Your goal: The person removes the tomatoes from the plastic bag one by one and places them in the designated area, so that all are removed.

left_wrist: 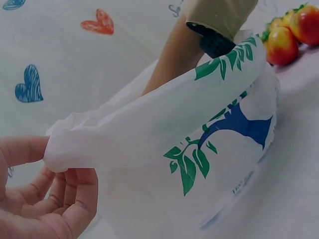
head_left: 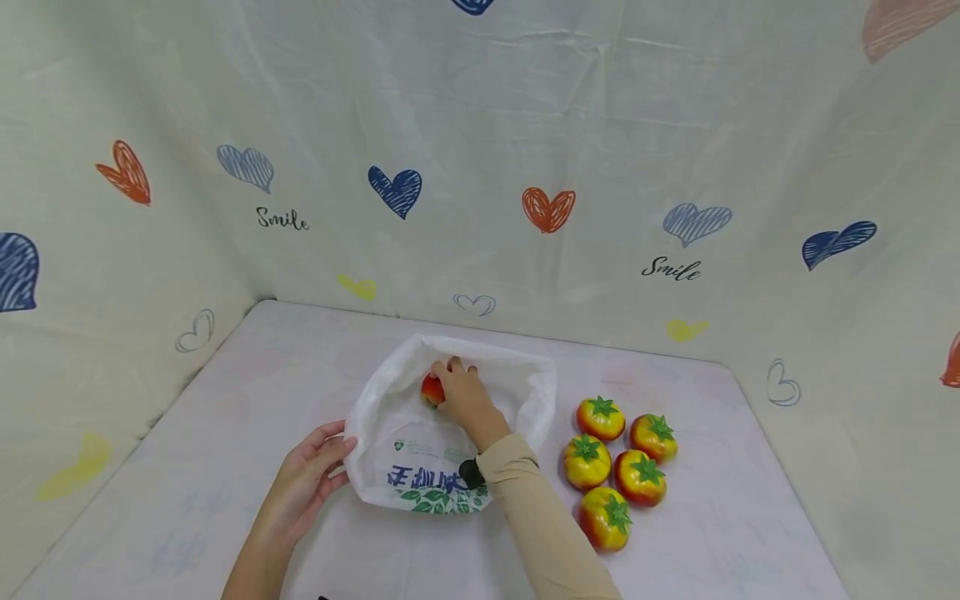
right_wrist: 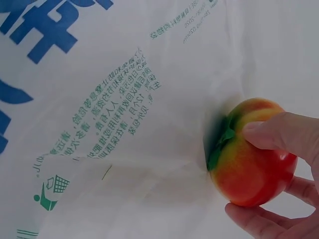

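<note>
A white plastic bag [head_left: 442,450] with green leaves and blue lettering stands with its mouth wide on the table. My left hand [head_left: 307,475] pinches the bag's left rim between thumb and fingers, as the left wrist view [left_wrist: 55,189] also shows. Down inside the bag, my right hand [head_left: 467,398] grips a red and yellow persimmon [right_wrist: 254,154] with a green leafy top. In the right wrist view its thumb lies on the near side of the fruit and its other fingers curl beneath. The fruit is against or very close to the bag's inner wall.
Several more persimmons sit in a cluster right of the bag, among them one at the back [head_left: 600,418] and one at the front [head_left: 604,519]. A pale cloth covers the table [head_left: 225,467]. Behind it hangs a curtain [head_left: 465,250] printed with hearts.
</note>
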`<state>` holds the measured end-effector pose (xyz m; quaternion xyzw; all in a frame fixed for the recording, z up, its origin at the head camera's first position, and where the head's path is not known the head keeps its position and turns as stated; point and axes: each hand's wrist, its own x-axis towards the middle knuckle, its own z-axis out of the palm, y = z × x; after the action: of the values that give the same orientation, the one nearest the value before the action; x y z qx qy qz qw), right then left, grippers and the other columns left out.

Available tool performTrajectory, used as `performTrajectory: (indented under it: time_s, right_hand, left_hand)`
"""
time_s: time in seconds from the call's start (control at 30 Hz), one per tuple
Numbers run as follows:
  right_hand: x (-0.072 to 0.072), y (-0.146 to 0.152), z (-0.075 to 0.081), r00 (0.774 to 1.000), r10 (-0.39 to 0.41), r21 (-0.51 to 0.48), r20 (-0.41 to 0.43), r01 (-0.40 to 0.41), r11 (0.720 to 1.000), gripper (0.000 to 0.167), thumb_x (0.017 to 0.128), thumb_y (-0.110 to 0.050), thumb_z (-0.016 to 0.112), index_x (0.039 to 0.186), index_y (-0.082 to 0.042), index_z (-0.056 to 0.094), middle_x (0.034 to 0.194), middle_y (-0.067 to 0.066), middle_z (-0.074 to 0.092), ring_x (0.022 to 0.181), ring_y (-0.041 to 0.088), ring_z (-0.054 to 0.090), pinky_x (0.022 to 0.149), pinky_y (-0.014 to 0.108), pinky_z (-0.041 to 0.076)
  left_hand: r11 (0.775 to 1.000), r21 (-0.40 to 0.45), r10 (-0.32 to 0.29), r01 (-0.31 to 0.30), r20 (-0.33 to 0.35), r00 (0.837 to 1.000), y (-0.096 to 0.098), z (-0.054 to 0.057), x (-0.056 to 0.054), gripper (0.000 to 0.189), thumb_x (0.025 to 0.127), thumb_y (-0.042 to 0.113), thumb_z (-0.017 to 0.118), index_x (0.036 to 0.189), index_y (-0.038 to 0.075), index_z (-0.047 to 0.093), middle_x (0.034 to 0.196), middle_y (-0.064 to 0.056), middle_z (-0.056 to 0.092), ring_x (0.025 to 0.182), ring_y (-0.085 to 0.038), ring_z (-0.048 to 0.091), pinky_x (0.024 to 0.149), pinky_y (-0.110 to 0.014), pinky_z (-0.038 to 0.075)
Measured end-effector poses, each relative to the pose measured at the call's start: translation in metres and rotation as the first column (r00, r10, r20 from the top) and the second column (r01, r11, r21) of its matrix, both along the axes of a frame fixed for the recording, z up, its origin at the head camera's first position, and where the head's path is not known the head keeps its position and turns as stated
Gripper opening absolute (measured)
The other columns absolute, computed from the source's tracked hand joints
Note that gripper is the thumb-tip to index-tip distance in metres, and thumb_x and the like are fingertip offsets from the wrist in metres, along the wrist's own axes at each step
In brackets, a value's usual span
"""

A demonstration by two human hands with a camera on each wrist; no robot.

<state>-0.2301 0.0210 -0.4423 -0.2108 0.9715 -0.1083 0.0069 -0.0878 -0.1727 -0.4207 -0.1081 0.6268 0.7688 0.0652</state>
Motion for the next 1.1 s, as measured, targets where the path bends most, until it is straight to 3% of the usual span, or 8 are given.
performTrajectory:
  time_s: [0.4, 0.83, 1.1]
  right_hand:
    - [0.002, 0.003, 0.004, 0.995, -0.005, -0.034, 0.096, 0.008, 0.999, 0.042, 0.080, -0.019, 0.072, 0.116, -0.020, 0.051, 0.118, 0.010, 0.051, 0.091, 0.029, 0.051, 0.083, 0.034, 0.050]
    - [0.019, -0.001, 0.022, 0.972, -0.003, 0.012, 0.235, 0.000, 1.000, 0.037, 0.081, -0.016, 0.072, 0.112, -0.020, 0.053, 0.111, 0.006, 0.052, 0.090, 0.024, 0.049, 0.082, 0.032, 0.049]
    - [0.027, 0.008, 0.028, 0.946, 0.013, -0.111, 0.323, 0.024, 0.994, 0.039, 0.080, -0.012, 0.071, 0.114, -0.017, 0.055, 0.109, 0.005, 0.054, 0.094, 0.019, 0.052, 0.084, 0.032, 0.050]
  left_hand:
    - [1.000, 0.003, 0.001, -0.001, 0.001, 1.000, 0.000, 0.001, 0.000, 0.015, 0.092, 0.016, 0.056, 0.107, 0.021, 0.055, 0.093, 0.010, 0.063, 0.087, -0.008, 0.060, 0.075, -0.022, 0.054]
    - [1.000, 0.001, 0.015, -0.015, 0.014, 1.000, 0.000, 0.000, -0.001, 0.014, 0.092, 0.017, 0.057, 0.105, 0.023, 0.056, 0.093, 0.011, 0.063, 0.088, -0.008, 0.060, 0.075, -0.022, 0.054]
    - [1.000, -0.003, 0.020, -0.020, 0.019, 1.000, -0.001, 0.001, 0.000, 0.013, 0.092, 0.018, 0.057, 0.103, 0.026, 0.058, 0.094, 0.011, 0.063, 0.088, -0.007, 0.060, 0.075, -0.022, 0.054]
